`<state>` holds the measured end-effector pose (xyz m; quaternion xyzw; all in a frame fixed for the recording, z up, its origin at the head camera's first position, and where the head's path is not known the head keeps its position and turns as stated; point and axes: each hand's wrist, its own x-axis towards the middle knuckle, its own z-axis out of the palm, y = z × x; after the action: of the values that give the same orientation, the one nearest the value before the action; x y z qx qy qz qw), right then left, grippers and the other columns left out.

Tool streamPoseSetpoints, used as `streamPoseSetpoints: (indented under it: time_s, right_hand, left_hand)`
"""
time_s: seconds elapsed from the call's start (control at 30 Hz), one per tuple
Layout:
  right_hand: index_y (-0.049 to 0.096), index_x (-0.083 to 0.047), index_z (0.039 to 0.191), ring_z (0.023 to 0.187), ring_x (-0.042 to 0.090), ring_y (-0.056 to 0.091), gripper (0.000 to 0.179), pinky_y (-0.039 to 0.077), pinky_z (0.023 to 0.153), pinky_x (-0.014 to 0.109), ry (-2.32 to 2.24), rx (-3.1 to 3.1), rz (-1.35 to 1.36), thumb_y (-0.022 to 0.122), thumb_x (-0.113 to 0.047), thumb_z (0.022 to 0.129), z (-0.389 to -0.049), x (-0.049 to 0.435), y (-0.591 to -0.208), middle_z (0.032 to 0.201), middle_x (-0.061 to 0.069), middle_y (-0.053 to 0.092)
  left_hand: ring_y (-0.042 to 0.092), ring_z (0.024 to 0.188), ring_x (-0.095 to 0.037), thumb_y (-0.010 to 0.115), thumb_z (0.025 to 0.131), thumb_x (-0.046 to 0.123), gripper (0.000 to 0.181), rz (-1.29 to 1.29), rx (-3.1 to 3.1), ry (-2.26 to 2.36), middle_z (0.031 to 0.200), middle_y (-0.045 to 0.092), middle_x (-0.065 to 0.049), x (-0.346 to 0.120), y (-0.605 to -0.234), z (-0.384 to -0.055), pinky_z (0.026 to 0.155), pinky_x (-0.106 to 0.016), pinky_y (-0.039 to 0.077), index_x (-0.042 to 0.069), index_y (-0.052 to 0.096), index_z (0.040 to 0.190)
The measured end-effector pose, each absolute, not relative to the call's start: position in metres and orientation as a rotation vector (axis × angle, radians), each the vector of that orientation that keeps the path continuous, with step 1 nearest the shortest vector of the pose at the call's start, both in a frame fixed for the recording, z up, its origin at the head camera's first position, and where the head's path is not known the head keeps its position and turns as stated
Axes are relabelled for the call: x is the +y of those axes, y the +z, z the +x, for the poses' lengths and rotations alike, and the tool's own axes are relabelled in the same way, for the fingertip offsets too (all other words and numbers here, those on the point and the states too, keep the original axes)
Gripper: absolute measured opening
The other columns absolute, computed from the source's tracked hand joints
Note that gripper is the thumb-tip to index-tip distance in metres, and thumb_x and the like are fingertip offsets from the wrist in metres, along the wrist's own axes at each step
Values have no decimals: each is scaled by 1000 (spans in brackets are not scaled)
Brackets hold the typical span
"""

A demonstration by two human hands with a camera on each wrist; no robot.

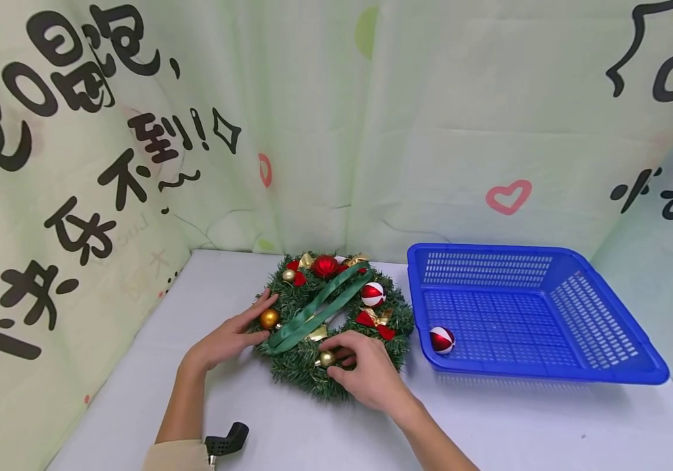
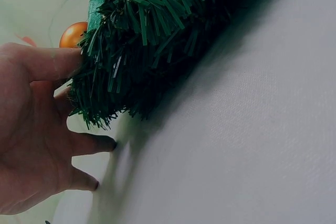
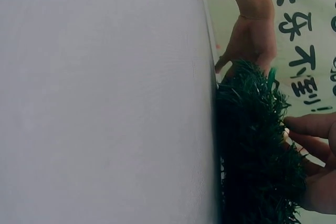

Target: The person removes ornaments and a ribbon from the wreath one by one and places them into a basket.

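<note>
A green wreath [image 1: 301,374] lies on the table, with a green ribbon [image 1: 295,330] looped across it. Along its left edge rests my left hand [image 1: 227,337], fingers spread and fairly straight, beside an orange-gold ball [image 1: 269,318]. My right hand [image 1: 374,376] pinches a small gold ball ornament [image 1: 327,358] at the wreath's near side between thumb and fingers. In the left wrist view, the left hand's thumb touches the greenery [image 2: 131,61]. The wreath's edge hides part of the right fingertips in the right wrist view. Red-and-gold bows [image 1: 376,320] and a red-and-white ball [image 1: 373,294] also decorate the wreath.
Right of the wreath stands a blue plastic basket [image 1: 548,373] with one red-and-white ball [image 1: 442,340] in its left near corner. A printed pale curtain [image 1: 430,131] encloses the white table [image 1: 289,438] at the back and sides.
</note>
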<state>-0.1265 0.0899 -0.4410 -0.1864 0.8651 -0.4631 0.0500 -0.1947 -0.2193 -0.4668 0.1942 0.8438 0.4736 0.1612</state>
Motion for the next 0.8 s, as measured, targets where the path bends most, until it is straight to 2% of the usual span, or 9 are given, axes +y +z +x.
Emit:
streamPoseSetpoints:
  time_s: [0.23,0.8]
  right_hand:
    - [79,-17,108,95,20,72,26,61,81,33,-1425,2669,-595,81,-2,87,-126,89,-441,106,-3,74]
    - [78,-19,104,87,12,70,25,57,76,22,-1450,2670,-536,81,-2,86,-126,88,-441,100,-6,74]
  left_hand:
    - [-2,162,-38,61,106,25,73,561,2402,1356,177,0,2,-221,-470,-197,123,-72,9,31,23,167]
    - [-1,162,-38,61,106,25,72,557,2408,1348,177,1,3,-221,-471,-198,123,-72,9,31,23,167]
